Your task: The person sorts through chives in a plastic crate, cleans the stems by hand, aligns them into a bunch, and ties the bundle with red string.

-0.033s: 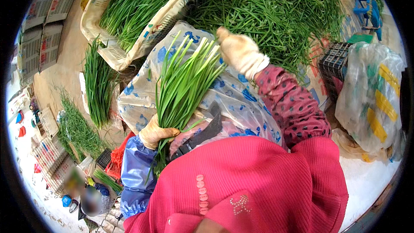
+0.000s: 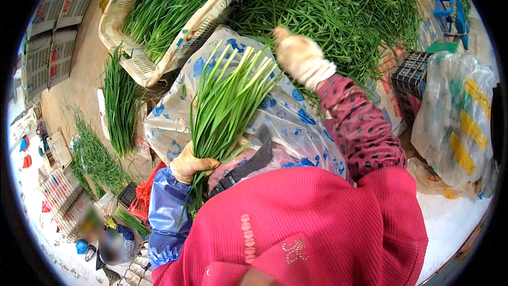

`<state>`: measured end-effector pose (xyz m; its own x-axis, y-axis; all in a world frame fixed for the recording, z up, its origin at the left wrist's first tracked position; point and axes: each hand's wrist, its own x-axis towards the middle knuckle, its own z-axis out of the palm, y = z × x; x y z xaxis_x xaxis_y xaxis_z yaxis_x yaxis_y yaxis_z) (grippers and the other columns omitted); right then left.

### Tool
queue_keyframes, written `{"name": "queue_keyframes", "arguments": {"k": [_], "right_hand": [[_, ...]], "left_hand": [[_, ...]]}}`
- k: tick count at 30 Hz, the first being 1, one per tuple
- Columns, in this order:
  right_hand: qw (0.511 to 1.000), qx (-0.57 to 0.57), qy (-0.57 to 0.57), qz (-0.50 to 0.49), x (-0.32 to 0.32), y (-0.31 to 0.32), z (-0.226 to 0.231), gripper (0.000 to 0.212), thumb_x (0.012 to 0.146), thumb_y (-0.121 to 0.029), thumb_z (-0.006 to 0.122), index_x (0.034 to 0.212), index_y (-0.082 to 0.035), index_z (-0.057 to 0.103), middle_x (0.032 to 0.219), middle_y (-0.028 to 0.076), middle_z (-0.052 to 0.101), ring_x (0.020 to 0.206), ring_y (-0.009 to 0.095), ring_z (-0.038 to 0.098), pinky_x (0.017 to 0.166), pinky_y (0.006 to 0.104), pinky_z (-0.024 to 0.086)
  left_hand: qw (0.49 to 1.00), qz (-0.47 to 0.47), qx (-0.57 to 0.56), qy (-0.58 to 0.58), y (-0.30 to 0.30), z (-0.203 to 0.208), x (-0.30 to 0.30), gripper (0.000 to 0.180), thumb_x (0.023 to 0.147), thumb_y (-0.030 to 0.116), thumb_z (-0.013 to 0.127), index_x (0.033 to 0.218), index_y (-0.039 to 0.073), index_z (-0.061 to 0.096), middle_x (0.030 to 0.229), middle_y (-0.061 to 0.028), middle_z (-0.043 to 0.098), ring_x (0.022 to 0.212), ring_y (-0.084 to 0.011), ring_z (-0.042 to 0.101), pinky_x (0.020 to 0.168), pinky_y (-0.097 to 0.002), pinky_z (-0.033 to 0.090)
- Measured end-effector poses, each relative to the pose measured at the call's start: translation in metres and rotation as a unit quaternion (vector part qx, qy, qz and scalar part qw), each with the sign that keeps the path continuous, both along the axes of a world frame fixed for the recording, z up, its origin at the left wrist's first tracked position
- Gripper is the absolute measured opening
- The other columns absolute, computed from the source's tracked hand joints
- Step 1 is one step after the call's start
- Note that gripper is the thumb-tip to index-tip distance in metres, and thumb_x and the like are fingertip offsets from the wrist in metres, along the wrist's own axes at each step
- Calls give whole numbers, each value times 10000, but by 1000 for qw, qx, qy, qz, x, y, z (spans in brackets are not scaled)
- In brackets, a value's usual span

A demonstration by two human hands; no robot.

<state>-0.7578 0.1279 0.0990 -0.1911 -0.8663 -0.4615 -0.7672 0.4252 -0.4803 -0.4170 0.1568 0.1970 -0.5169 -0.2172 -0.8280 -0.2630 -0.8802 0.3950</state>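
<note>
My left hand, in a pale glove, is wrapped round a bunch of garlic chives. Their pale cut ends fan out away from me over a clear plastic apron with blue prints. My right hand, gloved as well, is smeared by motion just right of those ends, in front of a large heap of loose green chives. Its fingers are too blurred to show a grip. Ahead to the left, a cream plastic crate holds more chives, laid lengthwise.
Left of the apron lies another bundle of chives, with loose greens farther left. At right stand a black crate and a clear plastic bag with yellow stripes. Another person is at lower left, near a red basket.
My right hand has shifted slightly right, away from the bunch. The bunch's pale ends have spread a little to the right, while my left hand keeps its hold.
</note>
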Motion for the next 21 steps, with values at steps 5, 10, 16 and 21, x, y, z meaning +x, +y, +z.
{"name": "queue_keyframes", "arguments": {"k": [5,10,16,21], "right_hand": [[994,-57,74,-56,-85,5,15,435,884,-241,539,1287,-98,457,1078,187,634,929,322,639,841,428,492],[995,3,-50,81,-70,34,8,674,850,-291,638,1400,-20,356,1386,178,457,1176,341,534,1003,425,431],[504,30,-838,-206,43,23,-20,743,905,-618,428,1411,-83,331,1378,172,462,1202,357,508,994,537,423],[431,55,-867,-247,61,-2,27,872,839,-714,409,1427,-79,300,1340,235,462,1199,388,499,1001,547,412]], "left_hand": [[999,14,31,27,4,-8,19,533,620,33,790,1106,-11,576,757,-68,617,504,-134,525,400,-273,376],[999,43,-20,16,4,-4,11,559,621,21,800,1131,-4,573,776,-71,621,554,-138,548,438,-260,404],[860,-161,-482,-58,7,7,-2,672,709,-35,728,1322,152,527,1243,-101,605,992,-262,642,844,-331,504],[541,-381,-693,-286,24,-3,0,819,699,-2,628,1407,346,409,1351,-157,498,773,-307,636,648,-384,545]]}}
